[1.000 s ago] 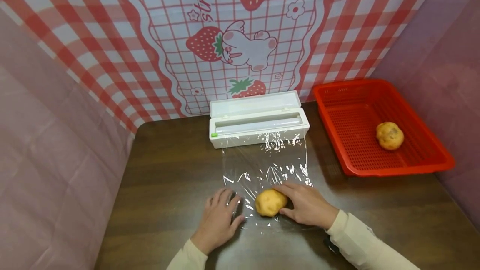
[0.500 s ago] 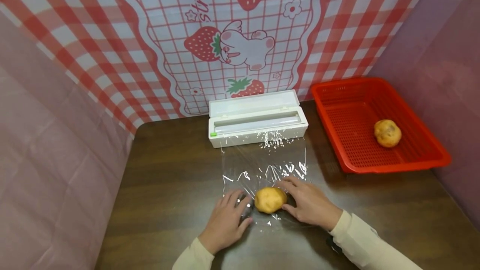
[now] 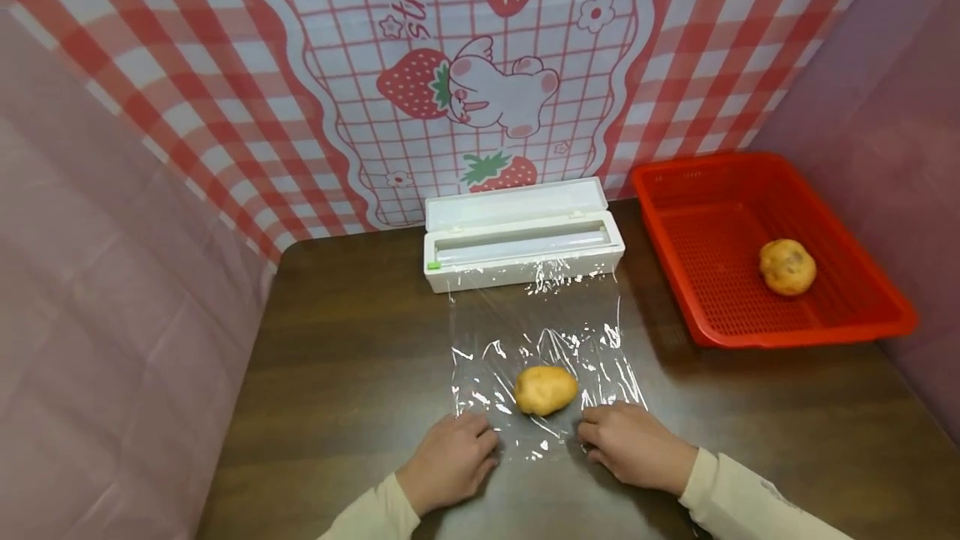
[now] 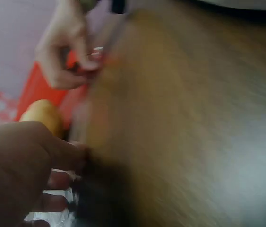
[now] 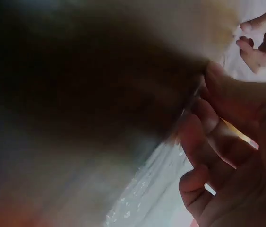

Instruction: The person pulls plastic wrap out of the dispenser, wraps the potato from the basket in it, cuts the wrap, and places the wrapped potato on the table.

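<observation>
A yellow potato lies on a sheet of clear plastic wrap drawn out over the table from a white dispenser. My left hand is at the sheet's near left corner, its fingers curled and pinching the edge. At the near right corner my right hand pinches the wrap between thumb and fingers, which the right wrist view shows close up. Neither hand touches the potato, which sits between and just beyond them. In the left wrist view the potato shows behind the left hand.
A red plastic basket with a second potato stands on the right of the brown table. The dispenser's lid is raised against the checked cloth at the back.
My right hand has let go of the potato and moved nearer to me, to the wrap's right corner. My left hand has drawn back toward the left corner, its fingers curling in.
</observation>
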The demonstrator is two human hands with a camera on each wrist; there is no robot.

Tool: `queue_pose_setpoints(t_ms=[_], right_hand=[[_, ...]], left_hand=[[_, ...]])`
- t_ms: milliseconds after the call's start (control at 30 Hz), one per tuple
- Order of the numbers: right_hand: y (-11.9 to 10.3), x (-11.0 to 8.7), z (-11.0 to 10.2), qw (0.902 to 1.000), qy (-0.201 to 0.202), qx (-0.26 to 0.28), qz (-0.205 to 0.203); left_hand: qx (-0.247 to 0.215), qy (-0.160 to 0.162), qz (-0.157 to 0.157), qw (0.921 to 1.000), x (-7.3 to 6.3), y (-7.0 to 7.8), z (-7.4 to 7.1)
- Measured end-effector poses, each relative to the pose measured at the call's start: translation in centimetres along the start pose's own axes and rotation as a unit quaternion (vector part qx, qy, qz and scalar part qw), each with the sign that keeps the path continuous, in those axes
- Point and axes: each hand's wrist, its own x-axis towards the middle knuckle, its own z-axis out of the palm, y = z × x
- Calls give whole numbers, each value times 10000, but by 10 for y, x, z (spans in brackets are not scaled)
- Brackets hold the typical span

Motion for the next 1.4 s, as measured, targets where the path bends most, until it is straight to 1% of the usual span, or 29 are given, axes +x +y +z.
queue_pose_setpoints(t_ms=[67,133,300,467,667,733,1000,1100,1233,1400], right_hand=[[-1,-2,5,10000,78,-41,-34],[-2,-3,9,9998,193,-67,-79],[-1,-3,13,9996,263,-122,-60],[-1,-2,14,9994,280,-200,30],[-1,0,13,9984,540,-158,14],[0,1,11,9981,602,-145,17],[5,6,1,9965,831,30,98],[9,7,0,9958,909,90,62],[14,8,-1,9955,940,98,-52],[20,10,-3,9930,1157,175,-176]], left_hand=[[-4,-212,170,9996,-2,1,0],[-30,-269,226,9994,-3,2,0],[75,-1,334,9994,0,2,3],[114,87,281,9995,3,1,6],[187,88,235,9995,3,1,7],[172,110,232,9995,4,0,6],[-125,142,100,9998,10,-9,-2],[-157,177,66,9997,12,-11,-4],[-305,343,16,9989,15,-13,-6],[-554,632,-5,9965,18,-15,-8]])
